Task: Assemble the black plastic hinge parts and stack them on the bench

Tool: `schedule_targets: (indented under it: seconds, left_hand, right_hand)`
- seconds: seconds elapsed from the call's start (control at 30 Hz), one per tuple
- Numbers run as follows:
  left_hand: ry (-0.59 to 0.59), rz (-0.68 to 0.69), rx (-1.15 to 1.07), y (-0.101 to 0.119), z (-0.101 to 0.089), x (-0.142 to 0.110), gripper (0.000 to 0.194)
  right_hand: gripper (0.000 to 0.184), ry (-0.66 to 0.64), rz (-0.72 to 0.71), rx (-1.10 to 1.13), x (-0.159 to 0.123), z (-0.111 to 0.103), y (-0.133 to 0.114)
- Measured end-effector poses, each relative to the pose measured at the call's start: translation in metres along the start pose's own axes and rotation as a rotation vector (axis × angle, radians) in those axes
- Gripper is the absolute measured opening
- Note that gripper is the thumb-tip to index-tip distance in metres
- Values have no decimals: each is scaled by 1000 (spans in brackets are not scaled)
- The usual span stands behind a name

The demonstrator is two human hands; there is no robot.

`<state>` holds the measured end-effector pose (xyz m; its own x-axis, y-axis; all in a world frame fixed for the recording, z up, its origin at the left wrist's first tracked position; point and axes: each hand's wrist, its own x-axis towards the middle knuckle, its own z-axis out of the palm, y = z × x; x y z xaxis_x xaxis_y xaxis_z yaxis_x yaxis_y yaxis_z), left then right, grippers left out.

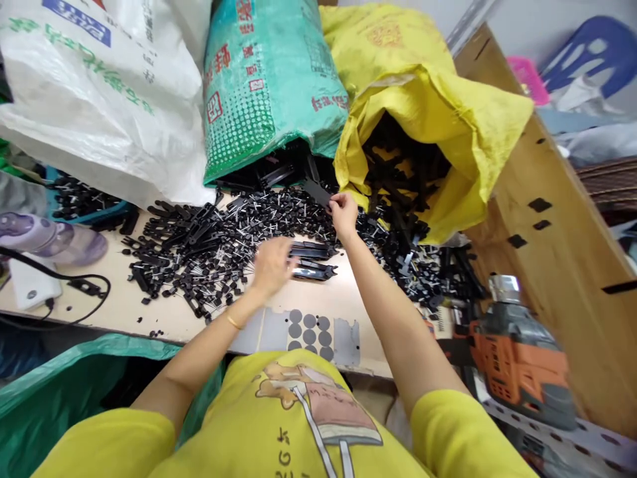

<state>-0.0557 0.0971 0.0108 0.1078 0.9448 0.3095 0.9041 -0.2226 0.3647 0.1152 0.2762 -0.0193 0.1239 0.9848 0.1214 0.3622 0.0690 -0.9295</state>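
My right hand (pixel 343 216) is closed in a pinch on the near end of a flat black plastic piece (pixel 317 193), at the mouth of the green woven sack (pixel 279 79). My left hand (pixel 273 267) is blurred by motion, and its fingers are too smeared to make out. It is at the left ends of two long black plastic parts (pixel 314 270) lying side by side on the table (pixel 368 292). Around both hands spreads a heap of small black pieces with metal pins (pixel 239 239).
A yellow sack (pixel 472 133) gapes open at right, with black parts inside. A white sack (pixel 109 119) stands at back left, near a purple bottle (pixel 54 239). An orange power tool (pixel 520 358) lies at right. Grey round stickers (pixel 309 335) are at the table's front edge.
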Motion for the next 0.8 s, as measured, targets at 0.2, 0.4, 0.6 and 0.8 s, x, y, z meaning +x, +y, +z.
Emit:
schedule_targets:
  seconds: [0.2,0.4,0.6,0.8]
  left_hand:
    - [105,-551,345,-127,-56,-17,38]
    - [-38,-505,451,-159,-59,-26,28]
    - [-61,-586,441,-160,-71,-14,27]
    - [-242,-291,96,-121,-95,-34,19]
  right_hand:
    - [27,-121,182,546,-46,-55,-2]
    - [35,-257,284,661,-118,-94,-10]
    - [38,-310,438,756,-166,-121,-8]
    - [30,-480,463,597,-188,-152,2]
